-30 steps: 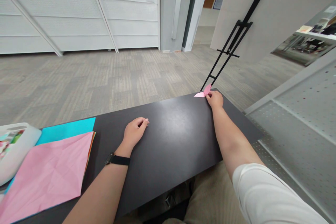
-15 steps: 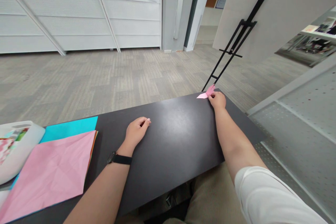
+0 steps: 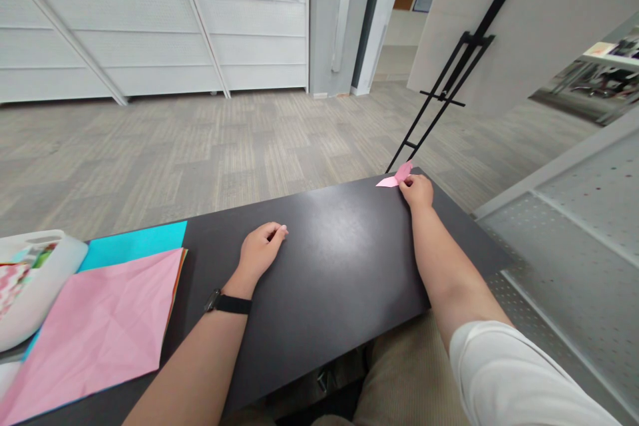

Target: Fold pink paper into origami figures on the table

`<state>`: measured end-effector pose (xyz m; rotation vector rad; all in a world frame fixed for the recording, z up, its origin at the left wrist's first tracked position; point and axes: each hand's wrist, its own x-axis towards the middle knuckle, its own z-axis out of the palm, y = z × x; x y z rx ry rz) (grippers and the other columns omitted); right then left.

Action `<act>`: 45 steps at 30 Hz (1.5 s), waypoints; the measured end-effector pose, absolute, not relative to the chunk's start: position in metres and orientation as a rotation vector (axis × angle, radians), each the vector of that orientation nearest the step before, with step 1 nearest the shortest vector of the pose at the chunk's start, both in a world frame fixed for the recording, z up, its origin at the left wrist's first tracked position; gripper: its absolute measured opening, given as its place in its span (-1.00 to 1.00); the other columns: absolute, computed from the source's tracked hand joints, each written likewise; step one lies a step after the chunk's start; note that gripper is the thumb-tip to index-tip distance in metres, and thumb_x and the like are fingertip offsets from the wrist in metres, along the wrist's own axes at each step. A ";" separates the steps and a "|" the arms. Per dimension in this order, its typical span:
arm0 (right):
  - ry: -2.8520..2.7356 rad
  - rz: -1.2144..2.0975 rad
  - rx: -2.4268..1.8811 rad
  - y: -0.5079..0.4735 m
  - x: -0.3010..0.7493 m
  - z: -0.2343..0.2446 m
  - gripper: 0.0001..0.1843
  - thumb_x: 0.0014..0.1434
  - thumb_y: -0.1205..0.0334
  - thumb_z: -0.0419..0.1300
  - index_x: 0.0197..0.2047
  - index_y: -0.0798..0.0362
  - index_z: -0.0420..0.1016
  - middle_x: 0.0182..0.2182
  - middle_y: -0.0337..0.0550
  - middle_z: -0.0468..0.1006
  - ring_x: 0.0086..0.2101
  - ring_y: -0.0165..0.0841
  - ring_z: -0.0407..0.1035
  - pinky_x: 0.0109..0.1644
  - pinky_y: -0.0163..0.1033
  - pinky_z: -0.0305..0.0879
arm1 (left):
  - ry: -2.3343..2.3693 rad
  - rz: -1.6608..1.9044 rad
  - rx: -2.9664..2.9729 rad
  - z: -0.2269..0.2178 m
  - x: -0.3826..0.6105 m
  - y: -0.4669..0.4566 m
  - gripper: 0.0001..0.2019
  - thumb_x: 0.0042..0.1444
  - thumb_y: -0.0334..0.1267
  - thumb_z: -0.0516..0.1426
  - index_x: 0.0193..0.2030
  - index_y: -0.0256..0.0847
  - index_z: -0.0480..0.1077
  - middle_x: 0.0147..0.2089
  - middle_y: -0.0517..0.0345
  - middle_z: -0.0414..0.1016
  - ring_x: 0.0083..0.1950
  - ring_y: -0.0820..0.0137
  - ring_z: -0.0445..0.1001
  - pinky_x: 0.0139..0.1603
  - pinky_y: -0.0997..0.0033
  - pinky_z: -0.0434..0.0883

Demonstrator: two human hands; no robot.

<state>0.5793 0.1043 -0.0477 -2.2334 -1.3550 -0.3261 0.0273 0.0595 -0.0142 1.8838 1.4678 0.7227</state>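
At the far right corner of the dark table (image 3: pixel 319 266), my right hand (image 3: pixel 418 191) pinches a pink origami piece (image 3: pixel 402 174). Its pointed folds stick out to the left and upward; the fingers hide the rest, so its exact shape is unclear. Resting on the table left of centre, my left hand (image 3: pixel 259 249) is curled closed with the thumb against the fingers, and nothing shows in it. The nearest things to it are a stack of coloured paper with a pink sheet (image 3: pixel 107 319) on top and a cyan sheet (image 3: pixel 140 243) beneath.
A white plastic basket (image 3: pixel 54 286) with colourful contents stands at the left edge. Beyond the table's right corner is a black easel-like stand (image 3: pixel 439 96) with a large pale board. A perforated panel (image 3: pixel 589 233) runs along the right, and white cabinets (image 3: pixel 150 26) line the back.
The right hand and the pink origami piece stay at the table corner, the folded points turned very slightly. The left hand has not visibly moved; the view has shifted a little.
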 end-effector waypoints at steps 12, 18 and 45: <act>-0.959 -0.330 -1.953 0.092 0.565 -0.031 -0.71 0.23 -0.05 0.22 -0.37 -0.04 0.44 -0.31 -0.06 0.53 -0.18 -0.15 0.40 0.04 -0.03 0.38 | 1.452 0.744 1.900 -0.015 0.028 0.060 -0.62 0.38 0.09 0.09 -0.28 -0.04 0.60 -0.19 0.21 0.71 -0.12 0.26 0.62 -0.08 0.30 0.38; -0.562 -0.329 -1.462 0.071 0.548 0.033 -0.49 0.47 -0.12 -0.11 -0.44 -0.07 0.29 -0.47 -0.25 0.36 -0.36 -0.27 0.37 -0.15 -0.10 0.38 | 1.489 0.714 1.904 -0.015 0.028 0.060 -0.58 0.39 0.13 0.05 -0.32 -0.07 0.54 -0.33 0.22 0.61 -0.25 0.29 0.53 -0.20 0.33 0.28; -1.794 0.031 -1.770 0.047 0.249 -0.059 -0.59 0.31 0.18 0.13 0.11 0.10 0.67 0.20 0.25 0.52 0.17 0.04 0.39 0.34 0.12 0.28 | 1.057 0.994 1.836 0.032 0.036 0.002 -0.70 0.46 -0.21 0.06 0.18 -0.20 0.51 -0.20 0.04 0.67 -0.21 0.33 0.58 -0.06 0.31 0.49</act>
